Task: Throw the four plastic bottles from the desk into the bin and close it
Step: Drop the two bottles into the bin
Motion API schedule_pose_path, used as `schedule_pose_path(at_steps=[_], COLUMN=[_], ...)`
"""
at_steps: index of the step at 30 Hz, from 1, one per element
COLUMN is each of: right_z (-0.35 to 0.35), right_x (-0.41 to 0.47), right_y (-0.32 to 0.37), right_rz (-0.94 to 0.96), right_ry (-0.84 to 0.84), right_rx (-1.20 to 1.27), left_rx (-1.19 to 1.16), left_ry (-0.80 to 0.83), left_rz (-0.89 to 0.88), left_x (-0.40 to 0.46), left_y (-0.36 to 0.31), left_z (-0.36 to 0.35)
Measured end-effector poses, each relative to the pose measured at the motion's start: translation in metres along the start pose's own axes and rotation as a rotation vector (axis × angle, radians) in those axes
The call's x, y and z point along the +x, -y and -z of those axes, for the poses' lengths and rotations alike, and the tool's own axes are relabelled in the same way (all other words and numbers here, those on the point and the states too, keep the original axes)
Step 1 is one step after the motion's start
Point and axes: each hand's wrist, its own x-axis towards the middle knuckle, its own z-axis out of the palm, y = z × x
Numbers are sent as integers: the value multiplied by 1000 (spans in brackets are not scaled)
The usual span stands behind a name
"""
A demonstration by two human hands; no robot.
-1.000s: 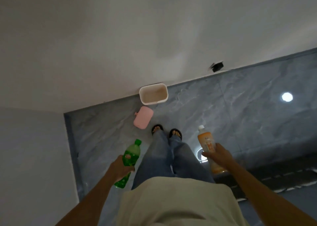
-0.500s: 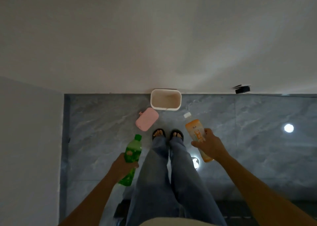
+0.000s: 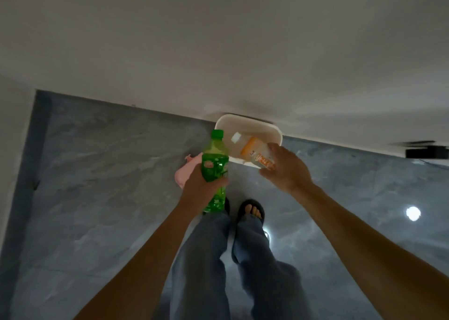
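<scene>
A white open bin point(image 3: 245, 123) stands on the floor against the wall, straight ahead of my feet. My right hand point(image 3: 285, 170) grips an orange-labelled bottle point(image 3: 252, 150) with a white cap, its top half tilted over the bin's opening. My left hand point(image 3: 200, 188) holds a green bottle point(image 3: 215, 166) with a green cap, upright, just left of the bin's near corner. The pink lid point(image 3: 183, 175) lies on the floor left of the bin, mostly hidden behind my left hand and the green bottle.
The floor is grey marble tile with bright light reflections point(image 3: 413, 213). A white wall rises behind the bin and another at the far left. A small black object point(image 3: 426, 152) sits by the wall at the right. My legs and sandalled feet point(image 3: 251, 211) stand just before the bin.
Both hands have moved forward and closer together toward the bin. The orange bottle now tilts over the bin's opening, and the green bottle has risen beside it.
</scene>
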Motion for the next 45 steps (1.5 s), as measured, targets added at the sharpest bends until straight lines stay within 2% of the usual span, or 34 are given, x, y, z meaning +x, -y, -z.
schedule_pose_path(at_steps=[4,8,14,18,21,22,24,25,27,29,32,36,39,45], right_z=[-61,-108,-145,-151,-149,-144,-137,-133,-121,-116,-116,-126,-135,-155], right_x=[83,140,183,200,201,195,180,176,156,136,86,56,59,67], right_y=[-12,-22,-33,-43,-50,-45,-37,-39,-45,-44,-49,-55,-57,-67], right_rz=[55,93,85,102,243,257,109,116,208,202,225,293,256,297], right_ry=[-22,15,148,243,286,272,225,184,102,32,-41,-71,-102,-246], right_rx=[-12,59,-181,-193,-353,-213,349,399,41,39,133,-19,-116,-149], left_rx=[107,-18,-58,-62,-89,-92,-83,-70,-43,-10,108,360,624,1037], left_ry=[-173,-121,-122,-155,-165,-164,-154,-142,-106,-81,-41,42,77,122], left_rz=[-107,-132,-164,-155,-155,-154,-156,-159,-156,-159,-243,-476,-613,-716], left_x=[66,105,133,139,138,137,134,133,128,122,114,115,133,187], left_y=[35,60,76,82,83,82,79,76,69,60,40,2,-23,-37], left_z=[-37,-60,-78,-84,-85,-84,-83,-82,-78,-69,-54,-39,-46,-84])
